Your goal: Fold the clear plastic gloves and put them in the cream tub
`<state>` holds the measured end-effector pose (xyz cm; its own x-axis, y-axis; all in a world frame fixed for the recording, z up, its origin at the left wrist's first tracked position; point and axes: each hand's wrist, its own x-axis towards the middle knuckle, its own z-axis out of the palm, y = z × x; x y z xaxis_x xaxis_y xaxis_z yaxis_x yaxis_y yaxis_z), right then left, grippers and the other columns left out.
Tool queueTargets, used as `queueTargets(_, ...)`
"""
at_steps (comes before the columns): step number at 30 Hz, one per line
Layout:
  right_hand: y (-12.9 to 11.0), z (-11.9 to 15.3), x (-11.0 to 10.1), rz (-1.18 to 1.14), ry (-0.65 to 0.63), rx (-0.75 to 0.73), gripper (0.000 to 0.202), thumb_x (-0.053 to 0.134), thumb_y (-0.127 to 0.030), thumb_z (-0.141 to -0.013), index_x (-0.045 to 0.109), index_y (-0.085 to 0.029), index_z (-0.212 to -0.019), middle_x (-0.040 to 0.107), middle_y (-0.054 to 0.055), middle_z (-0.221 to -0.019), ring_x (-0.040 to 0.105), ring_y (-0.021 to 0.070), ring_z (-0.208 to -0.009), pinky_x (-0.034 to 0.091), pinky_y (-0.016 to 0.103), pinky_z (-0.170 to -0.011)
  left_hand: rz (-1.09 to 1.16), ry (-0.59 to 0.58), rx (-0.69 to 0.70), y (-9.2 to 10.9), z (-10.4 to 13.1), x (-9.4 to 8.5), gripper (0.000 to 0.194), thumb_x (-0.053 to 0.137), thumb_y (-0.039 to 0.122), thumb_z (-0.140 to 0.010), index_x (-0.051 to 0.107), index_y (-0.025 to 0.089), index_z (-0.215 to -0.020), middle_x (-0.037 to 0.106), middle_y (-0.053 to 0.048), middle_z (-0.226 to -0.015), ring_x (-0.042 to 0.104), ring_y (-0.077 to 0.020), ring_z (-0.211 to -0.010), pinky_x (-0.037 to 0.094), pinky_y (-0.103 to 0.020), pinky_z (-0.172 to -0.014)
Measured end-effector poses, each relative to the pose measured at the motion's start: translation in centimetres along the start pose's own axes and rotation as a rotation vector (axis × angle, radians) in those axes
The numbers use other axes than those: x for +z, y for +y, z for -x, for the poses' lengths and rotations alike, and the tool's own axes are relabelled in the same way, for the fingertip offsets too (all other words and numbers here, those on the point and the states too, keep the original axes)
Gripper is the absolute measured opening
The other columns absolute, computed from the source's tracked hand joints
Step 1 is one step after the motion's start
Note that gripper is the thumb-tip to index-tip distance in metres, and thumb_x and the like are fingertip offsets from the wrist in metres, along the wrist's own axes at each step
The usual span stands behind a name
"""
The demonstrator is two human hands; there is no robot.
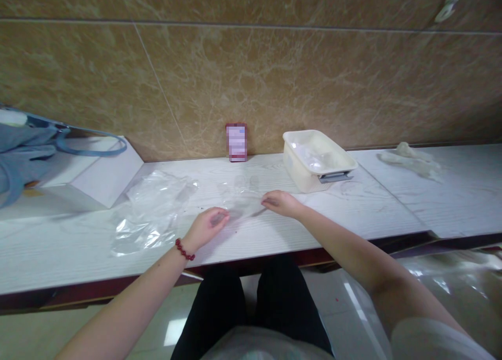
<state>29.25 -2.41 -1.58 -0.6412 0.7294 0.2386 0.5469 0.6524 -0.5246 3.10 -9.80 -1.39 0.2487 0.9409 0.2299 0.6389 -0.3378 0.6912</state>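
Observation:
Between my hands, a thin clear plastic bag [243, 199] is held just over the white wood-grain table. My left hand [207, 225], with a red bead bracelet at the wrist, pinches its left edge between thumb and fingers. The right edge is pinched by my right hand [279, 203]. A pile of clear plastic bags [151, 208] lies to the left of my left hand. Beyond my right hand stands a cream plastic box [300, 171] with clear plastic inside and a grey latch on its side.
A phone [237, 143] leans upright against the brown marbled wall. At the left are a white box [105, 171] and a blue bag [27, 150] with straps. Crumpled pale gloves or plastic [413, 161] lie at the right. The table's front edge runs just before my knees.

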Motion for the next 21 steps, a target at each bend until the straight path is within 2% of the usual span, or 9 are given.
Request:
queueTargets(2, 0.0, -1.2, 0.2, -0.009, 0.085, 0.129, 0.020, 0.044, -0.030, -0.079, 0.059, -0.018, -0.083, 0.064, 0.002, -0.081, 0.058, 0.0109, -0.076, 0.041, 0.021, -0.069, 0.205, 0.083, -0.166, -0.2, -1.9, 0.2, 0.020, 0.052, 0.036, -0.071, 0.058, 0.017, -0.078, 0.063, -0.004, -0.077, 0.058, -0.0159, -0.075, 0.045, -0.030, -0.072)
queueTargets(5, 0.1, -3.3, 0.7, 0.035, 0.162, 0.349, 0.019, 0.045, -0.031, -0.079, 0.057, -0.018, -0.084, 0.063, 0.001, -0.075, 0.057, 0.0096, -0.068, 0.040, 0.019, -0.063, 0.524, 0.314, -0.394, -0.5, -5.1, 0.9, 0.022, 0.053, 0.035, -0.069, 0.054, 0.015, -0.078, 0.061, -0.002, -0.068, 0.059, -0.0144, -0.067, 0.046, -0.027, -0.064)
queueTargets(8, 0.3, -5.3, 1.3, 0.083, 0.174, 0.526, 0.021, 0.043, -0.033, -0.079, 0.057, -0.020, -0.086, 0.063, 0.000, -0.072, 0.056, 0.0107, -0.064, 0.039, 0.019, -0.057, 0.685, 0.415, -0.529, -0.7, -7.6, 1.4, 0.031, 0.055, 0.035, -0.067, 0.051, 0.015, -0.090, 0.057, 0.000, -0.061, 0.060, -0.0145, -0.064, 0.046, -0.026, -0.059)
queueTargets(11, 0.6, -6.9, 1.9, 0.105, 0.159, 0.609, 0.022, 0.041, -0.034, -0.080, 0.057, -0.021, -0.087, 0.064, 0.001, -0.073, 0.057, 0.0118, -0.062, 0.039, 0.020, -0.054, 0.701, 0.457, -0.508, -1.4, -8.7, 1.5, 0.051, 0.057, 0.034, -0.067, 0.040, 0.018, -0.112, 0.056, 0.002, -0.060, 0.060, -0.0137, -0.062, 0.047, -0.026, -0.057)
queueTargets(14, 0.8, -7.9, 2.5, 0.180, 0.156, 0.646, 0.023, 0.040, -0.034, -0.080, 0.058, -0.021, -0.087, 0.065, 0.003, -0.077, 0.058, 0.0137, -0.066, 0.039, 0.021, -0.055, 0.532, 0.428, -0.391, -3.0, -9.0, 1.7, 0.058, 0.059, 0.026, -0.066, 0.038, 0.023, -0.119, 0.059, 0.002, -0.066, 0.058, -0.0106, -0.058, 0.046, -0.023, -0.056)
queueTargets(17, 0.7, -8.3, 2.8, 0.243, 0.138, 0.684, 0.024, 0.039, -0.034, -0.081, 0.058, -0.022, -0.089, 0.065, 0.004, -0.081, 0.060, 0.0156, -0.071, 0.040, 0.022, -0.056, 0.392, 0.395, -0.360, -4.9, -9.2, 2.1, 0.053, 0.059, 0.018, -0.064, 0.045, 0.023, -0.115, 0.062, -0.002, -0.081, 0.058, -0.0099, -0.061, 0.046, -0.023, -0.058)
queueTargets(21, 0.5, -8.0, 3.0, 0.330, 0.119, 0.715, 0.026, 0.037, -0.036, -0.082, 0.057, -0.022, -0.091, 0.064, 0.005, -0.081, 0.060, 0.0167, -0.071, 0.041, 0.024, -0.057, 0.297, 0.369, -0.408, -6.2, -9.3, 2.4, 0.029, 0.060, 0.014, -0.061, 0.060, 0.018, -0.090, 0.064, -0.006, -0.089, 0.060, -0.0141, -0.077, 0.047, -0.027, -0.070)
